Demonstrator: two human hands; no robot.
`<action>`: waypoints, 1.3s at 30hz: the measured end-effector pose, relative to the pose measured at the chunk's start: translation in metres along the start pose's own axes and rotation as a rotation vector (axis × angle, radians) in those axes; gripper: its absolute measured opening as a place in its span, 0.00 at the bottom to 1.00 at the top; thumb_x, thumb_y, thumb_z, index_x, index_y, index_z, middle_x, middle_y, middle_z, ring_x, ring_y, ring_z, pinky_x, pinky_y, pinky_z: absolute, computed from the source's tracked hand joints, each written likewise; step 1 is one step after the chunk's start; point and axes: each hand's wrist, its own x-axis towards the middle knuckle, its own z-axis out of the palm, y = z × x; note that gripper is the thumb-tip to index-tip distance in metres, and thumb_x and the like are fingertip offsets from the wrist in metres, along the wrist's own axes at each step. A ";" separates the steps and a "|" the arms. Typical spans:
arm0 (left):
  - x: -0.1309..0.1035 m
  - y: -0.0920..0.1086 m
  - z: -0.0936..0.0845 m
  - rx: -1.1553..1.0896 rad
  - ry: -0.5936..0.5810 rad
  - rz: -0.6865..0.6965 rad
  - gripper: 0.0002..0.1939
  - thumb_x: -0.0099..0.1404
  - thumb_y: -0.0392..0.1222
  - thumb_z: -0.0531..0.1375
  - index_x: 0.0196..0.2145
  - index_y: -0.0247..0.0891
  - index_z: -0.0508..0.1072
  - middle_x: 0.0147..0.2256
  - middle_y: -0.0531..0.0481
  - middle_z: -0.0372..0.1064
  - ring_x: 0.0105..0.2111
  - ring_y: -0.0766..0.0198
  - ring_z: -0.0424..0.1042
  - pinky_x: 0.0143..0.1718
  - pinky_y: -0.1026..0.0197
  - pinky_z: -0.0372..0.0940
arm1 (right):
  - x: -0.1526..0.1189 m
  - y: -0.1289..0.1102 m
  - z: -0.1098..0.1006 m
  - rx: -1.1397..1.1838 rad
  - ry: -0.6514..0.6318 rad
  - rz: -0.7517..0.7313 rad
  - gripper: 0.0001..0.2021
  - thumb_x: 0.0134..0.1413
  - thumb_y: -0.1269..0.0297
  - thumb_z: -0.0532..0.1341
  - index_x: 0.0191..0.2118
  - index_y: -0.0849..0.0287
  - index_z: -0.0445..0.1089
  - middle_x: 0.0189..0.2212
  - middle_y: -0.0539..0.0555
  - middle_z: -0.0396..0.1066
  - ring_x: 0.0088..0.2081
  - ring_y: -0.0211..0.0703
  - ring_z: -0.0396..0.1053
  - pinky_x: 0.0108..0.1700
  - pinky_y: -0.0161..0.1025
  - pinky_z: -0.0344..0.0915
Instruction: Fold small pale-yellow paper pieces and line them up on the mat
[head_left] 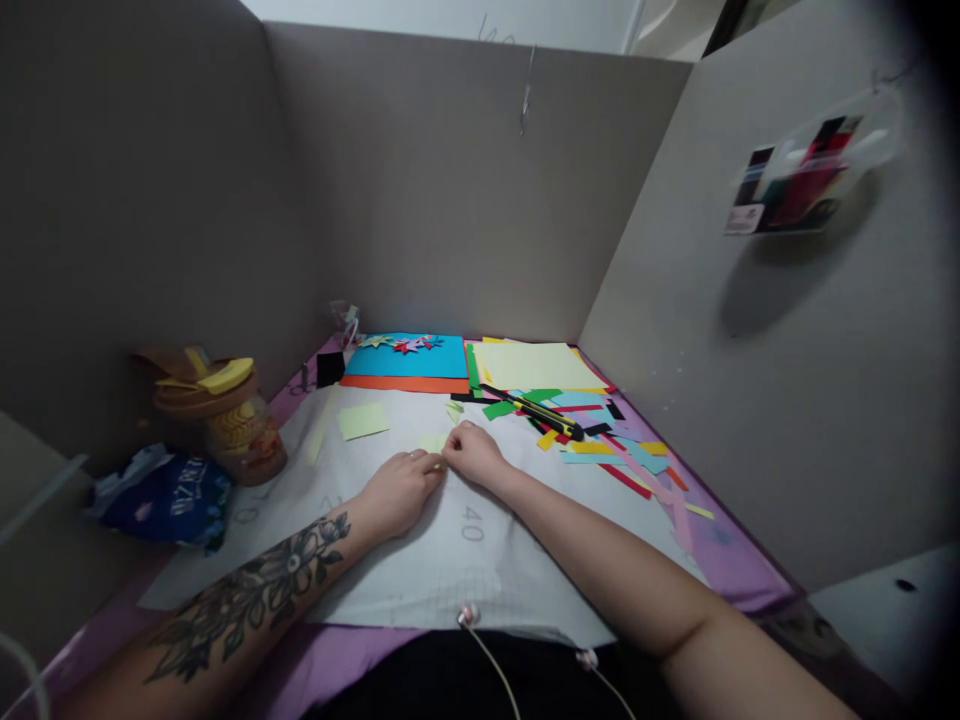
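Both hands meet over the white sheet (pixel 472 575), around a small piece of pale yellow-green paper (pixel 433 442). My left hand (pixel 397 492) is closed, its fingertips on the paper's near edge. My right hand (pixel 474 453) pinches at the paper's right side, touching the left fingertips; the exact grip is too small to make out. Just beyond lies a small folded pale green piece (pixel 454 411). Left of that, a pale green paper rectangle (pixel 364 420) rests flat on the sheet.
A yellow-black utility knife (pixel 551 415) lies among coloured paper strips (pixel 592 449) on the right. Behind are paper stars (pixel 409 346) on blue card (pixel 412 365) and a stack of pale yellow sheets (pixel 540 366). A lidded cup (pixel 244 430) and blue packet (pixel 169 500) stand left. Grey panels enclose the table.
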 end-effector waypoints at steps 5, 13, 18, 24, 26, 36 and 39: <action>0.000 0.001 -0.003 -0.023 -0.018 0.074 0.11 0.63 0.32 0.51 0.40 0.34 0.70 0.39 0.42 0.69 0.40 0.58 0.66 0.43 0.56 0.58 | -0.004 0.004 -0.003 -0.013 0.048 -0.024 0.05 0.45 0.67 0.60 0.31 0.59 0.64 0.31 0.51 0.64 0.35 0.40 0.60 0.39 0.35 0.55; -0.007 0.003 -0.008 -0.018 -0.028 0.099 0.10 0.63 0.32 0.50 0.40 0.35 0.69 0.39 0.42 0.69 0.41 0.58 0.66 0.43 0.56 0.58 | -0.010 0.019 -0.017 0.029 0.158 -0.091 0.07 0.47 0.75 0.58 0.34 0.58 0.65 0.35 0.53 0.64 0.39 0.43 0.61 0.42 0.40 0.59; -0.009 -0.002 -0.002 -0.072 -0.004 0.065 0.13 0.62 0.31 0.51 0.43 0.37 0.69 0.41 0.45 0.70 0.41 0.59 0.66 0.43 0.57 0.58 | -0.027 0.016 -0.022 0.068 -0.036 -0.578 0.15 0.47 0.81 0.54 0.36 0.58 0.71 0.37 0.54 0.69 0.42 0.42 0.63 0.46 0.38 0.60; -0.007 -0.022 -0.002 -0.104 0.103 0.007 0.14 0.62 0.30 0.52 0.44 0.39 0.70 0.42 0.47 0.71 0.42 0.60 0.66 0.41 0.58 0.59 | -0.037 0.012 -0.026 -0.029 -0.143 -0.611 0.16 0.48 0.80 0.54 0.39 0.59 0.72 0.38 0.55 0.72 0.43 0.43 0.64 0.46 0.39 0.61; -0.005 -0.026 -0.002 -0.070 0.124 -0.018 0.11 0.63 0.33 0.53 0.41 0.39 0.71 0.40 0.46 0.71 0.41 0.59 0.66 0.40 0.57 0.59 | -0.036 0.011 -0.027 -0.043 -0.151 -0.602 0.16 0.48 0.80 0.54 0.39 0.59 0.71 0.37 0.55 0.72 0.43 0.43 0.64 0.45 0.39 0.61; -0.002 -0.023 -0.004 -0.073 0.056 0.008 0.09 0.65 0.37 0.53 0.38 0.40 0.73 0.36 0.48 0.71 0.40 0.60 0.65 0.41 0.56 0.57 | -0.035 0.007 -0.028 0.008 -0.133 -0.524 0.13 0.53 0.76 0.53 0.40 0.59 0.71 0.35 0.55 0.70 0.41 0.42 0.64 0.45 0.39 0.60; -0.003 -0.020 -0.007 -0.088 0.029 0.040 0.11 0.64 0.35 0.52 0.39 0.40 0.72 0.36 0.48 0.71 0.40 0.61 0.65 0.41 0.57 0.57 | -0.025 0.008 -0.020 0.042 -0.067 -0.429 0.11 0.53 0.74 0.55 0.40 0.59 0.71 0.36 0.55 0.68 0.42 0.43 0.62 0.48 0.41 0.58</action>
